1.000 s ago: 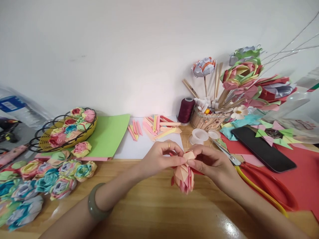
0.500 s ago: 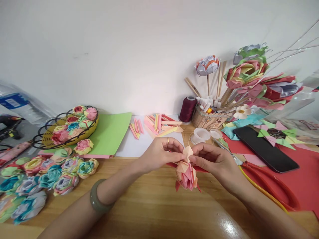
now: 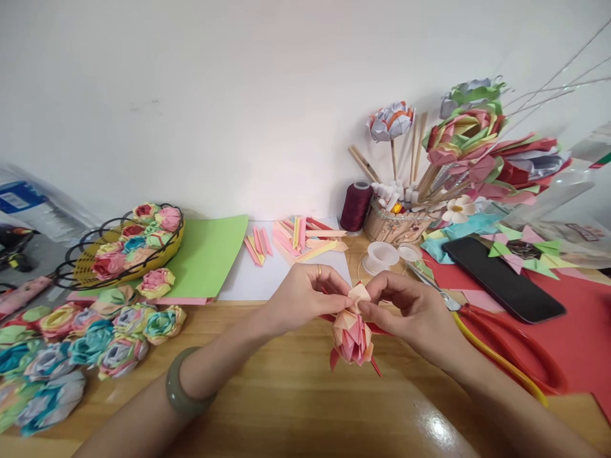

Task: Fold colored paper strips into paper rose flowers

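I see the pink and peach folded-paper flower (image 3: 352, 337) just below and right of the frame's centre, hanging between the two hands and above the wooden table (image 3: 286, 394). The left hand (image 3: 305, 298) pinches the left side of its peach upper end between thumb and fingertips, while the right hand (image 3: 405, 306) pinches the right side, thumb against a bent forefinger. Both grips are narrow, with the fingertips close together, and most of the flower sits below them.

From my view its long axis runs nearly straight up and down the frame. The pale peach tip (image 3: 359, 293) points up between the hands and the pink petal points face the bottom edge. Red paper pieces jut out at its lower left and lower right; I can't tell how they join it.

Beyond the hands, folded paper strips (image 3: 298, 237) lie on a white sheet (image 3: 245, 280) near the centre. The scissors (image 3: 518, 356) lie at the lower right, near the right forearm, with a black smartphone (image 3: 503, 280) above them.
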The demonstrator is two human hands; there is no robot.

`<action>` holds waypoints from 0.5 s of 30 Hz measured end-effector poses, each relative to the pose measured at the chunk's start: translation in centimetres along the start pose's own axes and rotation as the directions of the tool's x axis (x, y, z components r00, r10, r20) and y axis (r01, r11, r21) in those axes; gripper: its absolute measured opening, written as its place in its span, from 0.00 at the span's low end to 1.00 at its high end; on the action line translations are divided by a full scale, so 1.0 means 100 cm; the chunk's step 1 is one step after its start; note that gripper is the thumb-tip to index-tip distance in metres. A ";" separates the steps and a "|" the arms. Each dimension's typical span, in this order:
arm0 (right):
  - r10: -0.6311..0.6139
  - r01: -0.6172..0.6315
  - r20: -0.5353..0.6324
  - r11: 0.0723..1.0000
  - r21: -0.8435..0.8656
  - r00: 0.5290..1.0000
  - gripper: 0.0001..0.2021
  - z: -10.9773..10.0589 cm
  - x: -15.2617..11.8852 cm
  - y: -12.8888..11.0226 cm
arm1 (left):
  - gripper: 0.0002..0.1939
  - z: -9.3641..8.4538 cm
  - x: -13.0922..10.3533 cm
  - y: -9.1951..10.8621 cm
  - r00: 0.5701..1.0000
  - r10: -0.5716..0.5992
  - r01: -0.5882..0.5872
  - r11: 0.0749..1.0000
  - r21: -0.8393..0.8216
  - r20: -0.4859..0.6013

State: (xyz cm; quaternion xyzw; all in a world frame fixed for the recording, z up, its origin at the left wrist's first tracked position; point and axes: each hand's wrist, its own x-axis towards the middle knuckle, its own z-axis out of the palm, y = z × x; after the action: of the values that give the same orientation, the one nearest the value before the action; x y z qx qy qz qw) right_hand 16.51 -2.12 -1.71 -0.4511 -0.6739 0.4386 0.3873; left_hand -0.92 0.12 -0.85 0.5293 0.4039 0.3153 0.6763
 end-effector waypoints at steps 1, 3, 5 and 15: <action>-0.003 0.003 0.000 1.000 -0.007 1.000 0.07 0.000 0.000 0.000 | 0.05 0.000 0.000 0.000 1.000 -0.003 0.003 1.000 -0.008 0.000; -0.003 0.003 0.002 1.000 -0.018 1.000 0.07 0.001 0.000 0.000 | 0.05 0.001 0.000 0.000 1.000 -0.001 0.001 1.000 -0.018 0.000; -0.006 0.006 -0.004 1.000 -0.028 1.000 0.07 0.001 0.000 0.000 | 0.06 0.002 0.000 0.000 1.000 0.005 -0.005 1.000 -0.021 0.000; -0.074 0.071 -0.030 0.993 -0.090 0.997 0.07 0.003 -0.001 0.002 | 0.09 -0.001 0.001 0.001 0.999 -0.026 0.027 0.999 -0.018 0.021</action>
State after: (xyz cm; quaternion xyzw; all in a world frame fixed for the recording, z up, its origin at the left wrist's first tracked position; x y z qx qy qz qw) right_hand 16.31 -2.27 -1.99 -0.4502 -0.7023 0.3861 0.3936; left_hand -0.95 0.31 -0.83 0.5211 0.4011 0.3045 0.6891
